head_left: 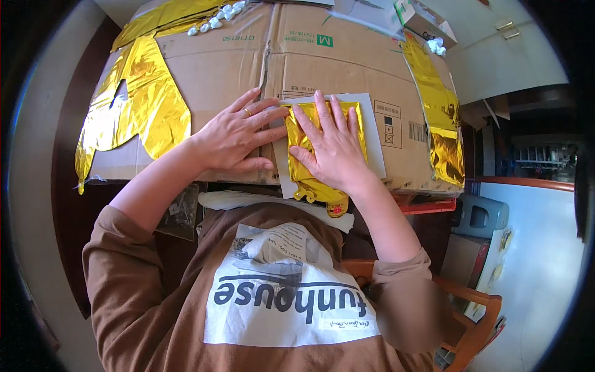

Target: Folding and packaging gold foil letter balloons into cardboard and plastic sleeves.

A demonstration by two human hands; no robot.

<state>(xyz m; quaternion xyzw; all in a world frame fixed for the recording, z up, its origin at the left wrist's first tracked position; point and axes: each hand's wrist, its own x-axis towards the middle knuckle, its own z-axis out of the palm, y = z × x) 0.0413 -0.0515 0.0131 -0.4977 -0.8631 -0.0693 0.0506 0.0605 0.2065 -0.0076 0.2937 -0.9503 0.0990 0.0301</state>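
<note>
Where the gold foil piece (301, 170) lies on a white sheet (375, 144) at the cardboard's (347, 68) near edge, the right hand (334, 146) lies flat, fingers spread; the left hand (232, 139), fingers apart, braces alongside. Even palm pressure should limit creasing.

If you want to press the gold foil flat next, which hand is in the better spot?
Probably the right hand: it lies spread out, palm down, over the foil. The left hand is mostly over the cardboard, with just its fingertips by the foil's left edge.
</note>
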